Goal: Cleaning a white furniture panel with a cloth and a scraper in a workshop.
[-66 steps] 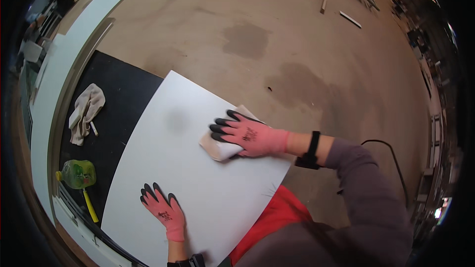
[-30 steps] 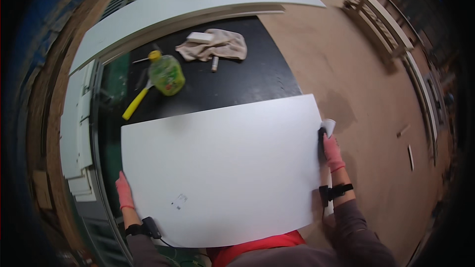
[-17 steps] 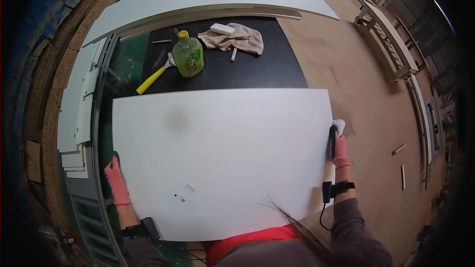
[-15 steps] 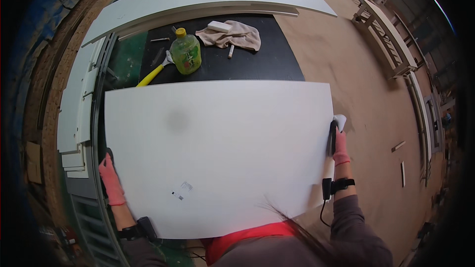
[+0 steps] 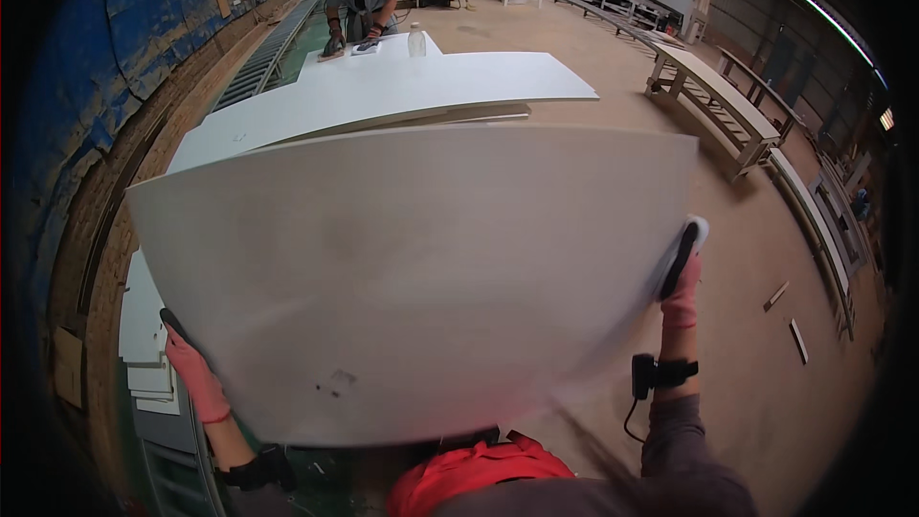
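Evidently, the white panel (image 5: 412, 249) is lifted and tilted before the body, not yet set down: the fingers of the left hand (image 5: 194, 373) and right hand (image 5: 682, 278) clamp its opposite edges, short of the long white board (image 5: 412, 86).

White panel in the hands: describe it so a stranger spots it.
Find the red garment at the bottom centre. Just above, the white panel spans from left hand to right hand. Unlike the white board beyond, it is held.
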Available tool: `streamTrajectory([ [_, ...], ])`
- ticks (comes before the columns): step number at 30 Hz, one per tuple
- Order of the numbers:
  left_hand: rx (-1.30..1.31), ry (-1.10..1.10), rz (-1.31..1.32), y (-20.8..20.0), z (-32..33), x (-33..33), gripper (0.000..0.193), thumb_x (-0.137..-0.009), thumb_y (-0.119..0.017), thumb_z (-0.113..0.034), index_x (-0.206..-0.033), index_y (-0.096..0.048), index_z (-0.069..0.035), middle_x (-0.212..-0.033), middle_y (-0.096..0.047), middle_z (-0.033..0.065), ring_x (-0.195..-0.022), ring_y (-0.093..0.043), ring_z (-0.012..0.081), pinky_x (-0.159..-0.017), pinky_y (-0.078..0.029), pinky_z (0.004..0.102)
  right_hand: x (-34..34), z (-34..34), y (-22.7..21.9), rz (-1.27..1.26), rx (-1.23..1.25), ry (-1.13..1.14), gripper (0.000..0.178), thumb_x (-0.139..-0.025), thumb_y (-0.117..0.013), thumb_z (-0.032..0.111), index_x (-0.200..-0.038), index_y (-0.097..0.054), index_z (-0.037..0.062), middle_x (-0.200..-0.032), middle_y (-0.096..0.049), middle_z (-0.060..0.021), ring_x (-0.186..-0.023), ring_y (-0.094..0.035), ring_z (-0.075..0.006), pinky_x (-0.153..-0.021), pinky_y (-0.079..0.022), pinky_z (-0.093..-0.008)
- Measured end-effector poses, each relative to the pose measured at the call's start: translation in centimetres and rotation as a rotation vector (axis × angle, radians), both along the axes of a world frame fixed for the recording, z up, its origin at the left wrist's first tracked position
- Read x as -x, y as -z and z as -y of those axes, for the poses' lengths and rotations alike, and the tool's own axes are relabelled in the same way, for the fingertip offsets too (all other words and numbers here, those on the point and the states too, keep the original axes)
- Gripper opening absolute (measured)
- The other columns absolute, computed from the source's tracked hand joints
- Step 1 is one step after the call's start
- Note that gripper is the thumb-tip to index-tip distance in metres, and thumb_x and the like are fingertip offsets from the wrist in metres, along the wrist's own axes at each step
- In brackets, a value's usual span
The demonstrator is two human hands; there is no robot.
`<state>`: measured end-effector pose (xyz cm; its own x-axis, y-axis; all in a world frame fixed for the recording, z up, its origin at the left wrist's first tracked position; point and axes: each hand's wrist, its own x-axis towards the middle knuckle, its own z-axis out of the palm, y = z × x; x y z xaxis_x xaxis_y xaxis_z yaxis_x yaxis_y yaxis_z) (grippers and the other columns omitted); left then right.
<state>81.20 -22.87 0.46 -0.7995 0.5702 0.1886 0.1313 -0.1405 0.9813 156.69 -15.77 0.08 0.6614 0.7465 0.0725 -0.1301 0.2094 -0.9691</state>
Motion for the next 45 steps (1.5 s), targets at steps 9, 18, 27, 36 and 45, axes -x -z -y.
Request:
streamTrajectory([
  [9,-0.454,-0.043,0.485,0.7,-1.4,-3.4,0.056,-0.099,-0.027,-0.042,-0.134,-0.033,0.000,-0.135,-0.040,0.0125,-0.119,-0.044,0.0236,-0.102,-0.035,0.0368,2.3,-2.3,-0.3,-0.267,-0.683,-0.074,0.035,-0.096,-0.040,0.034,-0.118,-0.050,0.0099,-0.102,-0.061,-0.0085,-0.093,-0.059,-0.0244,-0.084,-0.048,-0.0373],
  [18,-0.237,-0.097,0.399,4.3,3.9,-3.0,0.055,-0.097,-0.033,-0.039,-0.135,-0.032,0.000,-0.135,-0.039,0.0146,-0.120,-0.043,0.0266,-0.103,-0.034,0.0385,6.4,4.6,-2.3,-0.494,-0.543,0.008,0.044,-0.092,-0.044,0.051,-0.107,-0.050,0.0105,-0.084,-0.056,-0.0077,-0.068,-0.057,-0.0244,-0.057,-0.049,-0.0383],
  [27,0.300,-0.241,0.098,11.0,13.4,-3.5,0.055,-0.095,-0.038,-0.035,-0.137,-0.030,0.000,-0.136,-0.038,0.0167,-0.121,-0.041,0.0295,-0.104,-0.032,0.0402,9.0,13.7,4.2,-0.393,-0.064,-0.121,0.047,-0.092,-0.047,0.049,-0.101,-0.054,0.0031,-0.080,-0.057,-0.0087,-0.067,-0.057,-0.0226,-0.057,-0.047,-0.0352],
  [36,0.817,-0.145,-0.126,18.7,20.5,-5.8,0.056,-0.093,-0.043,-0.031,-0.138,-0.029,0.000,-0.137,-0.036,0.0189,-0.122,-0.040,0.0325,-0.105,-0.031,0.0419,-0.1,18.2,23.4,0.123,0.509,0.550,0.046,-0.092,-0.050,0.039,-0.089,-0.058,-0.0071,-0.076,-0.062,-0.0113,-0.064,-0.057,-0.0222,-0.058,-0.045,-0.0367],
  [45,1.167,0.017,-0.319,21.8,24.0,-4.7,0.059,-0.091,-0.049,-0.027,-0.139,-0.027,0.000,-0.138,-0.035,0.0210,-0.123,-0.039,0.0354,-0.105,-0.030,0.0435,1.8,22.6,27.5,0.141,0.709,0.767,0.046,-0.090,-0.054,0.036,-0.102,-0.058,-0.0078,-0.089,-0.064,-0.0142,-0.079,-0.061,-0.0239,-0.073,-0.047,-0.0380],
])
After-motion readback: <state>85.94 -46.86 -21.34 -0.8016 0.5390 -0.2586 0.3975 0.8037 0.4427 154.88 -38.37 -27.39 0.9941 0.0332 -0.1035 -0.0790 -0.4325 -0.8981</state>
